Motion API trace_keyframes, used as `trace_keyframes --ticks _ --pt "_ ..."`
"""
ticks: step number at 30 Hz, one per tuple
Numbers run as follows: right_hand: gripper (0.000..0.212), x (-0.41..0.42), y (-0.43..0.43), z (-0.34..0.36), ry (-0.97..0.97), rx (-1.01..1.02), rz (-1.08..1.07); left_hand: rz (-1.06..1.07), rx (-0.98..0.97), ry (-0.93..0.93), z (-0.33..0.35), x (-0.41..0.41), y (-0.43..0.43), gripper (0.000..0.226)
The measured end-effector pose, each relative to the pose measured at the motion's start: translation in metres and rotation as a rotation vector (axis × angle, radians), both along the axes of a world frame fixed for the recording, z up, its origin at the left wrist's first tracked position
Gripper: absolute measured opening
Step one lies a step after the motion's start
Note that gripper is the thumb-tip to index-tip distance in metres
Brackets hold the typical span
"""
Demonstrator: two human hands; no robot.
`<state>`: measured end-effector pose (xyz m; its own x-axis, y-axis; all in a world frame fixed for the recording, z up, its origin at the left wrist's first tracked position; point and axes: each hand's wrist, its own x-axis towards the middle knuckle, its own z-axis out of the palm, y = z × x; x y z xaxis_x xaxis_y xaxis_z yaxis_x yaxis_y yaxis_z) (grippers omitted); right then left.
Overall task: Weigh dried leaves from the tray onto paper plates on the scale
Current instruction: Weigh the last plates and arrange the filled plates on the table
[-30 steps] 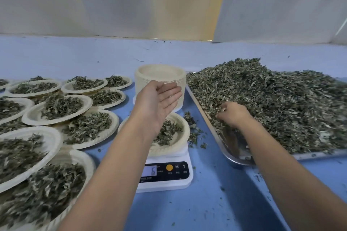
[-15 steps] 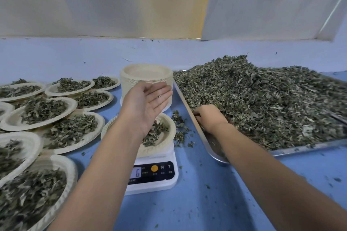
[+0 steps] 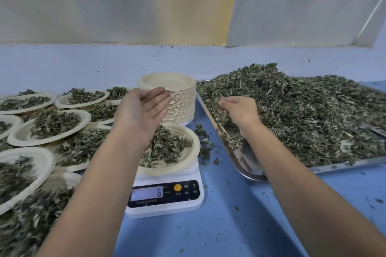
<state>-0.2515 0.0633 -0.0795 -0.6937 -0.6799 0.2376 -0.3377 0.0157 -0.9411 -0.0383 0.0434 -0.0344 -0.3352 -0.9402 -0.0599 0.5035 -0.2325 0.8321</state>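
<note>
filled plates: a whole bunch of paper plates (image 3: 50, 125) already heaped with leaves, crowded on the far left and overlapping each other

left hand (image 3: 144, 110): palm up, fingers pretty much straight and relaxed, nothing in it. It hovers over the left rim of the plate on the scale and isn't touching the leaves there

plate on the scale (image 3: 183, 158): small heap of leaves in it, right under and just to the right of the left hand

scale (image 3: 167, 196): white, dark front panel, display reads 6

plate stack (image 3: 179, 100): tall pile of empty plates just behind the scale, partly hidden by the left fingers

table (image 3: 229, 225): blue, some loose crumbs scattered between the scale and the tray

right hand (image 3: 240, 110): knuckles up, fingers curled down round a clump of leaves at the near left edge of the heap

tray (image 3: 246, 165): shiny metal, its near left corner bare, well right of the scale

dried leaves (image 3: 302, 115): big mound filling most of the tray; the right hand is dug into it and the left hand is well apart from it
</note>
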Motion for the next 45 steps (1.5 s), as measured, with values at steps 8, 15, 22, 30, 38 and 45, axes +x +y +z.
trace_keyframes --ticks 8,15,22,30,38,45 --pt "0.010 0.084 -0.007 0.024 0.057 -0.167 0.294 0.117 0.002 -0.023 -0.002 0.030 -0.012 0.033" --pt "0.015 0.101 -0.005 0.017 0.078 -0.158 0.380 0.138 0.019 -0.014 -0.003 0.037 -0.019 0.033" --pt "0.014 0.108 -0.003 0.017 0.126 -0.079 0.477 0.150 0.082 -0.016 -0.006 0.035 -0.019 0.029" --pt "0.009 0.111 -0.003 0.016 0.116 -0.134 0.445 0.141 0.073 0.016 -0.005 0.038 -0.020 0.029" --pt "0.017 0.114 -0.003 0.019 0.083 -0.258 0.453 0.113 0.076 0.030 -0.003 0.036 -0.017 0.030" --pt "0.012 0.114 -0.002 0.020 0.091 -0.248 0.481 0.106 0.083 0.031 -0.004 0.037 -0.018 0.030"
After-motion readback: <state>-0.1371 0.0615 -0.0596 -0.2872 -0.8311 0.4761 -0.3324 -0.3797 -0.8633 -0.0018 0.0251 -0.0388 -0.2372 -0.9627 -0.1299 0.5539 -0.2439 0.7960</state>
